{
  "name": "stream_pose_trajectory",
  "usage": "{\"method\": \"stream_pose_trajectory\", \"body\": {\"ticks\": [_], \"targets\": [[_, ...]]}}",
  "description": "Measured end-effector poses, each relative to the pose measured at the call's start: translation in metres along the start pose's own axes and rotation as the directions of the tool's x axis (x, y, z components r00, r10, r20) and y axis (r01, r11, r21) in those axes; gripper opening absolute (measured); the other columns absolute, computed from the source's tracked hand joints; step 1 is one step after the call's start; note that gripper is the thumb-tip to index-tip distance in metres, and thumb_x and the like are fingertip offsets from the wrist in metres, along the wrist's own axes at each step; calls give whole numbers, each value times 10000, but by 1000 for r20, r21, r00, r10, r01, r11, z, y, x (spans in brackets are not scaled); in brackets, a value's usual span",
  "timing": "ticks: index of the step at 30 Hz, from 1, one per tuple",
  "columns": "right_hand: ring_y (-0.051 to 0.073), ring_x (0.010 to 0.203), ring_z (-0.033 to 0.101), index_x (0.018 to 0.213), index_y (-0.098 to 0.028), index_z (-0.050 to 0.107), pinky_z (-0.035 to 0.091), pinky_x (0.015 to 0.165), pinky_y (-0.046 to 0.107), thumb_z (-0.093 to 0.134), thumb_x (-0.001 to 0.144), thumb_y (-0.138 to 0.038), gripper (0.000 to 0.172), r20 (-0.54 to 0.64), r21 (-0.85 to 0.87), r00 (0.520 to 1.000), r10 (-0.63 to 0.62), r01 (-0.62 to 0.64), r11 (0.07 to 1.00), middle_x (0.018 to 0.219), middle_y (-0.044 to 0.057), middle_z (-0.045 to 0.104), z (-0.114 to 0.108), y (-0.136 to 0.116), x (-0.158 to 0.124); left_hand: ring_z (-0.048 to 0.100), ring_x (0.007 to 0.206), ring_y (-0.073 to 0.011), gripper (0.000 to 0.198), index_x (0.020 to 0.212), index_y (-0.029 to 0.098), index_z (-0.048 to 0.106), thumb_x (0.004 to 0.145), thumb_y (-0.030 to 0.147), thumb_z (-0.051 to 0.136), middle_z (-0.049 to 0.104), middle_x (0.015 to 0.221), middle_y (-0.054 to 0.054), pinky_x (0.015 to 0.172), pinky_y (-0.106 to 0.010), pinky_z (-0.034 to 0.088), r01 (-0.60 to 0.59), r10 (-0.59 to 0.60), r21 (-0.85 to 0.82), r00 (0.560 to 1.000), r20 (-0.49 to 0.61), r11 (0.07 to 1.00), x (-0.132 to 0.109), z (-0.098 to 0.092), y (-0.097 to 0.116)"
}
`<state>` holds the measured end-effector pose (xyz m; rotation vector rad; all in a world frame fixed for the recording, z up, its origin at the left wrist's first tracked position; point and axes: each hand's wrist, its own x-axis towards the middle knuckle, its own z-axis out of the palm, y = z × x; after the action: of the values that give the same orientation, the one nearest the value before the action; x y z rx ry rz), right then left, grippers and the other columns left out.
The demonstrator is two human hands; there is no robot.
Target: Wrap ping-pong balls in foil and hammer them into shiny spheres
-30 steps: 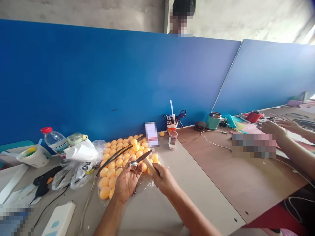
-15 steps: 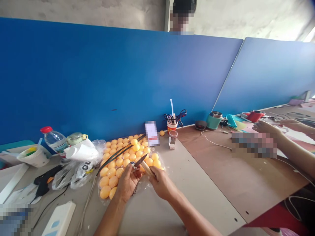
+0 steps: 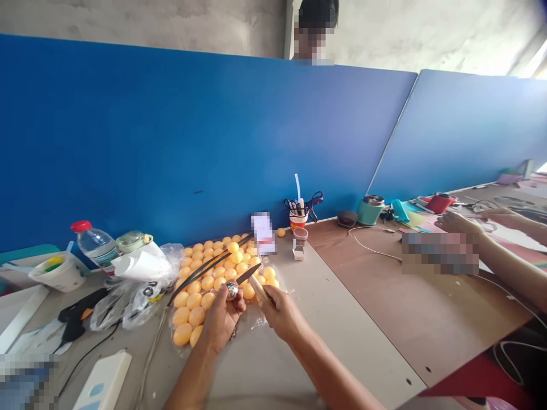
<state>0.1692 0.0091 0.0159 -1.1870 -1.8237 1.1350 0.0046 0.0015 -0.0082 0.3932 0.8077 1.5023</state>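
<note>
My left hand [image 3: 222,319] is closed around a shiny, rounded silver piece [image 3: 232,291], held between thumb and fingers. A bit of dark chain [image 3: 234,331] shows beneath that hand; whether it joins the silver piece is hidden. My right hand [image 3: 280,310] grips the pale wooden handle of a small hammer [image 3: 248,274]. Its dark, tapered head sits just above and to the right of the silver piece. Behind and under both hands lies a clear bag of orange balls [image 3: 194,300], laid out in rows.
A dark strap [image 3: 205,267] crosses the balls. To the left are a glue gun [image 3: 74,316], plastic bags [image 3: 141,299], a water bottle [image 3: 96,245] and a power strip [image 3: 105,380]. A pen cup [image 3: 298,219] stands behind. Another person's arm [image 3: 502,253] reaches in at right.
The hammer head has moved slightly up and right, away from the silver piece, which shows more fully now. My left hand has stayed nearly in place.
</note>
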Motion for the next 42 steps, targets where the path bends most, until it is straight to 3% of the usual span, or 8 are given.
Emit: {"method": "stream_pose_trajectory", "body": {"ticks": [8,13,18,23,26,31,36,42], "targets": [[101,543,371,715,-207,434,262,506,223,485,757,-156,84,29,1,1000,5,-5,1000,600,-53,417,1,1,-1,558,595,-134,167,873,128,632,836,290,632,645,767,-78,591,-269,496,54,-53,-83,998,16,995,1,-2,4],[102,543,372,697,-211,395,260,504,225,477,769,-161,120,-11,9,1000,0,1,1000,601,-50,423,1,1,-1,595,638,-149,161,922,139,638,825,267,650,660,787,-72,637,-292,514,63,-60,-106,998,32,992,2,-5,2],[103,537,374,682,-209,403,248,506,230,482,770,-164,126,1,-1,1000,-22,22,1000,588,-49,420,1,0,-1,599,634,-148,149,829,131,626,794,262,687,664,761,-74,642,-294,517,50,-51,-112,999,-5,992,1,-2,-1],[105,550,389,697,-211,402,267,521,226,478,780,-164,122,-17,-4,1000,-17,17,1000,596,-50,425,1,2,0,598,633,-144,206,952,131,641,802,266,681,661,787,-72,650,-301,519,75,-74,-118,997,16,990,1,-1,-1],[101,536,376,682,-210,397,254,514,227,481,767,-154,132,32,-18,999,-26,27,999,586,-55,409,1,2,0,601,648,-141,184,948,122,647,816,250,663,660,782,-71,660,-296,522,78,-77,-128,997,12,989,1,-1,0],[102,518,392,707,-212,414,265,510,225,458,785,-164,102,-24,21,999,26,-25,999,564,-59,420,-1,0,0,598,640,-144,213,1003,133,643,826,251,647,658,785,-74,642,-297,520,70,-69,-141,998,16,988,0,1,0],[99,511,390,679,-209,415,256,494,223,479,758,-159,113,45,18,999,3,-4,1000,563,-54,432,2,-1,0,602,640,-144,184,989,127,649,833,222,639,664,785,-77,651,-297,525,78,-79,-151,997,-3,985,0,0,0],[102,497,406,709,-214,426,282,493,221,464,776,-171,88,22,50,999,41,-42,998,550,-56,436,0,-1,0,596,609,-139,228,1054,141,645,840,215,622,663,761,-66,621,-289,521,75,-73,-156,997,16,985,-1,3,2]]}}
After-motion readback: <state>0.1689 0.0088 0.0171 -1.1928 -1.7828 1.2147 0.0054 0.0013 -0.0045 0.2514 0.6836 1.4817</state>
